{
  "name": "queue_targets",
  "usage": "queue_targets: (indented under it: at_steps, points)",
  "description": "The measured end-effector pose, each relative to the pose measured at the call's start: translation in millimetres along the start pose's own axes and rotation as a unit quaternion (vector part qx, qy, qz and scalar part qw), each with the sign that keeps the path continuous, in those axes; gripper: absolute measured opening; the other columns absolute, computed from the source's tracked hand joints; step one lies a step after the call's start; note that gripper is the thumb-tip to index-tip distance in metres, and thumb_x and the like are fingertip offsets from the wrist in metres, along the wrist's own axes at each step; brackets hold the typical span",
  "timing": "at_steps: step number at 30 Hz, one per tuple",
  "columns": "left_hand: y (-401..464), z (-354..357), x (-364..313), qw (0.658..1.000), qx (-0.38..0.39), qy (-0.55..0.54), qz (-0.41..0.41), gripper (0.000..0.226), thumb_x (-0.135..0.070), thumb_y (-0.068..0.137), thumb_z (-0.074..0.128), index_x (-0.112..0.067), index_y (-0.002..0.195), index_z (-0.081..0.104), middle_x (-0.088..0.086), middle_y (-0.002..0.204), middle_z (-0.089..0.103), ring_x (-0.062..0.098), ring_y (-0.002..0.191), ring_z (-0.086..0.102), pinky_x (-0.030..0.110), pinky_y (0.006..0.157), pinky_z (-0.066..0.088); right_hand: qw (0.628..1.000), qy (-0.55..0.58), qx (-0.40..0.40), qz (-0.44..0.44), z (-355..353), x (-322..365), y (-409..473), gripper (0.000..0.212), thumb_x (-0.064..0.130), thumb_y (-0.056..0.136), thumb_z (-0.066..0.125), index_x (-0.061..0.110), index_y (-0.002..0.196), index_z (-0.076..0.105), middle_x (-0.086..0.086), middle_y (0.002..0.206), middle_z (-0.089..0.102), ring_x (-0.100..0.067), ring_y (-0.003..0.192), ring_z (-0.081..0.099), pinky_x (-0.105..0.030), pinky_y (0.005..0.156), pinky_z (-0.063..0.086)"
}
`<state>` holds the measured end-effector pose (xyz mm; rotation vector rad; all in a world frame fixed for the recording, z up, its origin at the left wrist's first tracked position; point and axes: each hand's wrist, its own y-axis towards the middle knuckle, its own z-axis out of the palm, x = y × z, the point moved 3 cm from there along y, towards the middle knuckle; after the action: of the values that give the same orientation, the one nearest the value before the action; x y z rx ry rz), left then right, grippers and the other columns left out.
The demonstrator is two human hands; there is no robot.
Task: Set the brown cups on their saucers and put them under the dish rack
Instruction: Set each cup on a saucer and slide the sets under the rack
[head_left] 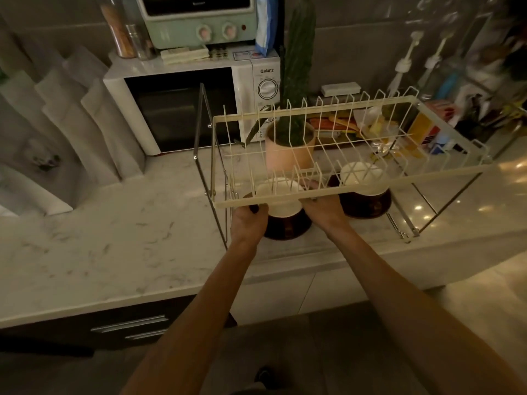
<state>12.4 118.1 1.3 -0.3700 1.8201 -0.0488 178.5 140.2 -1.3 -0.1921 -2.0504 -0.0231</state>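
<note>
Cream wire dish rack [353, 143] stands on thin metal legs on the marble counter [119, 238], in front of the white microwave [194, 109]. Both hands reach under the rack's near rail. Left hand [248, 223] wraps the left edge of a dark brown saucer [288, 226], thumb on top near the rim, fingers curled and mostly hidden below it. Right hand [323, 208] is on the saucer's right side, fingers tucked under the rack rail and out of sight, so whether they actually close on the saucer or cup cannot be told. Cup [281, 199] sits upright on that saucer between the two hands, white inside, seen through the rack wires, just under the rack's front left part. Whether the saucer is resting on the counter or held slightly off it cannot be told.

Second cup [362, 175] sits upright on a second brown saucer [368, 205] on the counter under the rack, to the right of the first pair, near it but apart, nothing touching it. Pink plant pot [288, 149] with a tall green plant stands behind the rack's left half. Mint green toaster oven [199, 21] sits on top of the microwave. Cluttered packages lie behind the rack's right end, blurred.
</note>
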Motion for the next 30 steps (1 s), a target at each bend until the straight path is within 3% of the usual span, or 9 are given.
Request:
queue_targets:
  at_steps: [7,12,15,24,28,30]
  points:
    - [10.8,1.1,3.8,0.999,0.009,-0.002,0.034,0.033,-0.034,0.094,0.054,-0.026,0.126,0.060,-0.006,0.117,0.063,0.012,0.107,0.057,0.036,0.091,0.051,1.000,-0.014,0.005,0.012,8.5,-6.6,12.4,0.042,0.047,0.078,0.055,0.032,0.116,0.065,0.002,0.131,0.062,-0.023,0.122,0.056,-0.049,0.104,0.044]
    - [19.2,3.3,7.3,0.999,0.015,0.006,0.034,0.036,-0.040,0.093,0.052,-0.026,0.126,0.060,-0.006,0.118,0.064,0.012,0.106,0.059,0.039,0.092,0.052,0.999,-0.043,-0.003,0.011,10.0,-10.9,21.2,0.032,0.032,0.090,0.057,0.024,0.120,0.064,-0.005,0.131,0.062,-0.028,0.122,0.057,-0.049,0.104,0.044]
    - [24.9,5.2,10.7,0.999,0.027,0.009,0.026,0.037,-0.042,0.090,0.053,-0.027,0.124,0.060,-0.003,0.118,0.066,0.016,0.109,0.061,0.043,0.092,0.054,0.999,-0.042,-0.002,0.012,10.3,-11.9,24.3,0.030,0.031,0.090,0.057,0.022,0.118,0.065,-0.005,0.125,0.065,-0.027,0.117,0.059,-0.049,0.101,0.046]
    - [26.7,3.2,9.7,0.999,0.032,0.017,0.026,0.035,-0.037,0.094,0.050,-0.023,0.125,0.058,0.001,0.118,0.066,0.020,0.107,0.061,0.037,0.087,0.050,0.995,-0.097,-0.005,-0.001,13.0,-7.5,23.2,0.033,0.037,0.092,0.050,0.023,0.120,0.063,-0.006,0.119,0.068,-0.028,0.113,0.062,-0.045,0.096,0.050]
    - [26.7,3.5,9.5,0.997,0.046,0.050,0.023,0.044,-0.043,0.092,0.050,-0.023,0.132,0.051,0.003,0.123,0.062,0.022,0.111,0.058,0.035,0.087,0.047,0.991,-0.127,0.000,-0.031,10.5,-2.2,20.0,0.032,0.034,0.097,0.048,0.016,0.119,0.063,-0.009,0.121,0.067,-0.029,0.116,0.060,-0.044,0.098,0.048]
    - [26.7,3.2,10.6,0.994,0.029,0.092,0.051,0.058,-0.055,0.085,0.049,-0.025,0.134,0.047,0.003,0.128,0.061,0.023,0.116,0.058,0.042,0.094,0.050,0.985,-0.168,0.008,-0.037,7.8,2.3,16.0,0.033,0.032,0.099,0.044,0.012,0.119,0.061,-0.012,0.121,0.066,-0.032,0.117,0.059,-0.046,0.097,0.047]
